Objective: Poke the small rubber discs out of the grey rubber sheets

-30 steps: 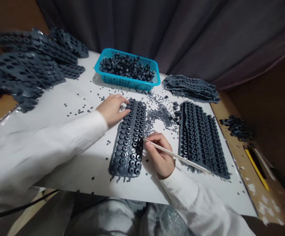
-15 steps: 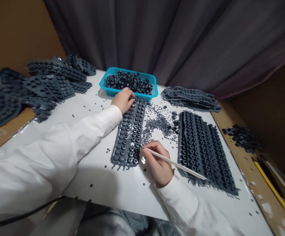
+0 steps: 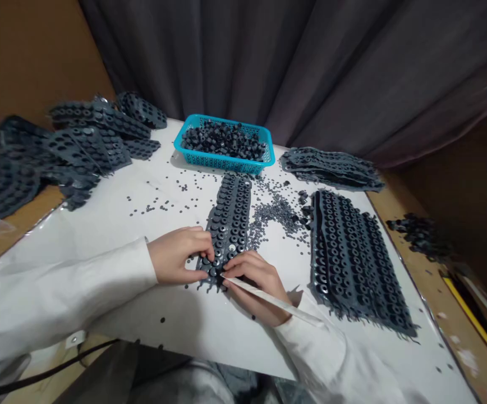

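Note:
A dark grey rubber sheet (image 3: pixel 237 210) with rows of round ring-shaped studs lies lengthwise before me. My left hand (image 3: pixel 184 253) is at its near left edge, thumb and bent fingers closed on the studs there. A slim white stick (image 3: pixel 272 300), tapering toward my wrist, is pinched in my right hand (image 3: pixel 260 280). The other end of the stick meets the near end of the sheet, where my fingers partly hide the contact. One white dot (image 3: pixel 232 247) shows among the studs.
Behind the sheet stands a blue basket (image 3: pixel 226 164) full of small black pieces. Tiny grey discs (image 3: pixel 279 215) are scattered to its right. A larger studded sheet (image 3: pixel 353 258), a sheet stack (image 3: pixel 331 168) and a left-hand pile (image 3: pixel 87 146) surround the work. A yellow-handled tool (image 3: pixel 474 320) lies far right.
My left hand has come from the sheet's far end beside the basket down to its near left edge. My right hand with the stick has moved left and nearer to me.

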`<move>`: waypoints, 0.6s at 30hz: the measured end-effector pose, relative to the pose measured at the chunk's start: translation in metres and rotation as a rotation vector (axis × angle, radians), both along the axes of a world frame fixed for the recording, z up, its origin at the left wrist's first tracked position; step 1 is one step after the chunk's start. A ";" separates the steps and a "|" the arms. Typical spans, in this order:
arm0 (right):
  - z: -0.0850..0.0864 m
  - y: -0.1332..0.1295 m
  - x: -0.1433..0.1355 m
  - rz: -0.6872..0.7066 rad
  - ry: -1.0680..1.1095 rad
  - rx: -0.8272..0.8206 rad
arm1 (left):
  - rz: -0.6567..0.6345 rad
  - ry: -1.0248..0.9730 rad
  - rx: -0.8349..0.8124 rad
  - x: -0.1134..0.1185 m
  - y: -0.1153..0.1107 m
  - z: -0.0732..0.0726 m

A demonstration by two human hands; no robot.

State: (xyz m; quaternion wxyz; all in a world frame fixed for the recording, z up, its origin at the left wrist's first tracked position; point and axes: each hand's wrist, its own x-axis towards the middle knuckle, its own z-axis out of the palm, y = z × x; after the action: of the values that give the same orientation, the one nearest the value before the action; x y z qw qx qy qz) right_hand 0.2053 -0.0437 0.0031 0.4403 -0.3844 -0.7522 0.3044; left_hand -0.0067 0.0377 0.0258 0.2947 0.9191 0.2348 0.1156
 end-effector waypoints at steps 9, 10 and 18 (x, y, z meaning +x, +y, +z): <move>0.001 0.005 0.003 0.011 0.031 -0.168 | 0.252 -0.039 -0.011 0.010 -0.012 -0.013; 0.001 0.005 0.003 0.015 0.033 -0.181 | 0.257 -0.051 -0.007 0.010 -0.013 -0.014; 0.001 0.013 0.006 0.082 0.029 -0.251 | 0.282 -0.114 -0.068 0.010 -0.014 -0.024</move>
State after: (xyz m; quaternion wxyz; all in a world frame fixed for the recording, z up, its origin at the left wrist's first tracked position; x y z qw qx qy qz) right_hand 0.2115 -0.0304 0.0043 0.3868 -0.4009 -0.7167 0.4196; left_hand 0.0029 0.0241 0.0016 0.3193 0.8584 0.3480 0.2000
